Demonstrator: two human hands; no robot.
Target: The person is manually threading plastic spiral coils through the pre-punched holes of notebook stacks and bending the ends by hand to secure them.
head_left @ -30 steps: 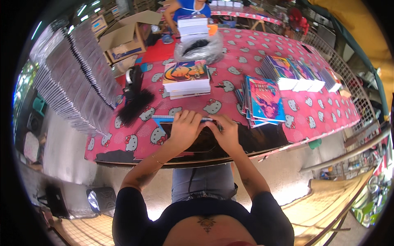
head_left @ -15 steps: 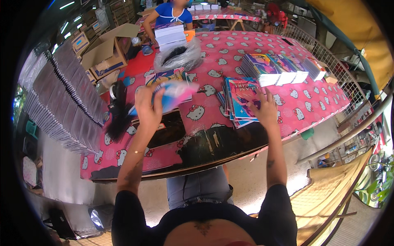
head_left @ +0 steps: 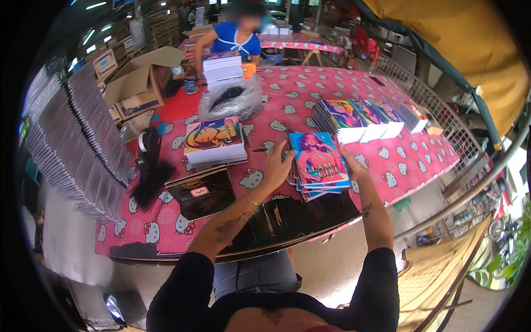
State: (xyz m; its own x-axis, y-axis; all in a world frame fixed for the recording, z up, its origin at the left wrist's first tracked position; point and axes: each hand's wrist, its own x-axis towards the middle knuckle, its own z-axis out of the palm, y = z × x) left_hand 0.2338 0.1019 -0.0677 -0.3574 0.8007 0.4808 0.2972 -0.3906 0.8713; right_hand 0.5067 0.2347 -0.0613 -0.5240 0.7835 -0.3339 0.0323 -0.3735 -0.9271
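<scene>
Both hands have come together at the stack of notebooks (head_left: 318,166) near the table's front edge; half a second ago the left hand held a book up over the middle of the table and the right hand was alone at the stack. Now the left hand (head_left: 278,165) presses open-palmed, fingers spread, against the stack's left edge, while the right hand (head_left: 352,166) lies along its right edge, so the stack is squeezed between the two rather than clenched in a fist. Its top cover is blue with a pink figure. On the pink cat-patterned tablecloth (head_left: 420,157), a fanned row of spiral notebooks (head_left: 362,119) lies just behind the stack. Another colourful stack of books (head_left: 214,143) sits to the left, and a black sheet (head_left: 204,191) lies just in front of it.
</scene>
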